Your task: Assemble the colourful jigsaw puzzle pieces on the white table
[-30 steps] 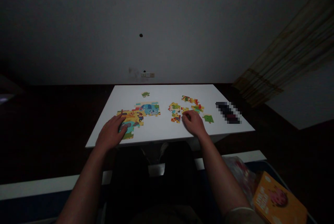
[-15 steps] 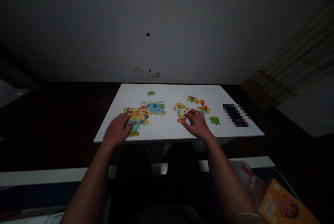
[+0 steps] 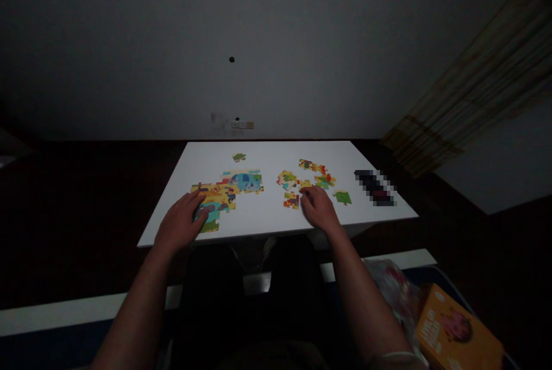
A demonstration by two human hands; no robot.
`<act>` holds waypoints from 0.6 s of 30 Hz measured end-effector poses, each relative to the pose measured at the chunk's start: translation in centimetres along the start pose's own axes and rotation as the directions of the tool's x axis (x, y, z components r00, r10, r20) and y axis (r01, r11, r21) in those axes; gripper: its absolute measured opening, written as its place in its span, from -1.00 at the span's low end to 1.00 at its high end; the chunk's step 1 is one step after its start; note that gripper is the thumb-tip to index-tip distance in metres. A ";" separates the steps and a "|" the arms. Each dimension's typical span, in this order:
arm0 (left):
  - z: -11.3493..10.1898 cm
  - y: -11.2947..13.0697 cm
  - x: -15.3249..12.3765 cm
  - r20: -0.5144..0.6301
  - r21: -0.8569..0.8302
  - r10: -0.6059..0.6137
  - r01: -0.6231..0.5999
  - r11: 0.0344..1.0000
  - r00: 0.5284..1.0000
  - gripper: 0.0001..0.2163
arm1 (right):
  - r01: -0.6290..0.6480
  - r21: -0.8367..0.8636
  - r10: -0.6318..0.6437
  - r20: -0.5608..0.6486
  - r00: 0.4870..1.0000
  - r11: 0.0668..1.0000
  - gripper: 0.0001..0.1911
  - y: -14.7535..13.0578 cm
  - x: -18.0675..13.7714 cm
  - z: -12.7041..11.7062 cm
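Observation:
A small white table [image 3: 267, 218] carries a colourful jigsaw. My left hand [image 3: 180, 222] lies flat with fingers spread on the joined section of the puzzle [image 3: 228, 189] at the table's left. My right hand [image 3: 318, 209] rests palm down, fingers loosely apart, its tips touching a loose yellow-red piece [image 3: 291, 200]. More loose pieces [image 3: 317, 173] lie just beyond that hand. A green piece [image 3: 344, 197] sits to its right. One small green piece [image 3: 238, 157] lies alone near the far edge.
A dark blurred-out object [image 3: 374, 187] lies on the table's right side. An orange puzzle box [image 3: 457, 332] and a plastic bag [image 3: 394, 292] sit low at the right beside me. A wall with a socket [image 3: 241, 124] stands behind. A curtain [image 3: 474, 94] hangs right.
My right hand has slid slightly back toward me by the loose yellow-red piece. The left hand stays on the joined section. The view swung sideways and back.

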State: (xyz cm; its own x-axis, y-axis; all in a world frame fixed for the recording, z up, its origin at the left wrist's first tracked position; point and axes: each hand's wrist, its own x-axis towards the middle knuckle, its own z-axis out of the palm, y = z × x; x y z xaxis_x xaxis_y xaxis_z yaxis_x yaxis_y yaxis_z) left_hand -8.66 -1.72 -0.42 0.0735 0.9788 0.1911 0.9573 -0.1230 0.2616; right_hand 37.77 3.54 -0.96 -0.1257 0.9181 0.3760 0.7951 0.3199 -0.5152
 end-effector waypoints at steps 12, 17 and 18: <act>0.2 -0.2 0.0 -0.016 -0.025 0.004 -0.004 1.000 1.000 -0.44 | -0.217 -0.182 0.172 -0.236 0.957 0.959 -0.56 1.3 0.3 1.0; 0.1 0.0 0.0 -0.013 -0.029 -0.005 0.005 1.000 1.000 -0.43 | -0.187 -0.243 0.140 -0.200 0.970 0.952 -0.51 0.9 0.4 1.3; 0.1 0.0 0.0 -0.014 -0.026 -0.006 0.005 1.000 1.000 -0.43 | -0.178 -0.245 0.131 -0.197 0.972 0.953 -0.52 0.8 0.3 1.3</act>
State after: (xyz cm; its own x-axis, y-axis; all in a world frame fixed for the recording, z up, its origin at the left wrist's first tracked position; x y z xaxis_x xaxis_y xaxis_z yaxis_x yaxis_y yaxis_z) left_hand -8.61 -1.71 -0.47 0.0639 0.9770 0.2032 0.9500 -0.1219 0.2876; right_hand 37.62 4.40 -2.24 0.0988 0.8877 0.4497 0.9255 0.0840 -0.3692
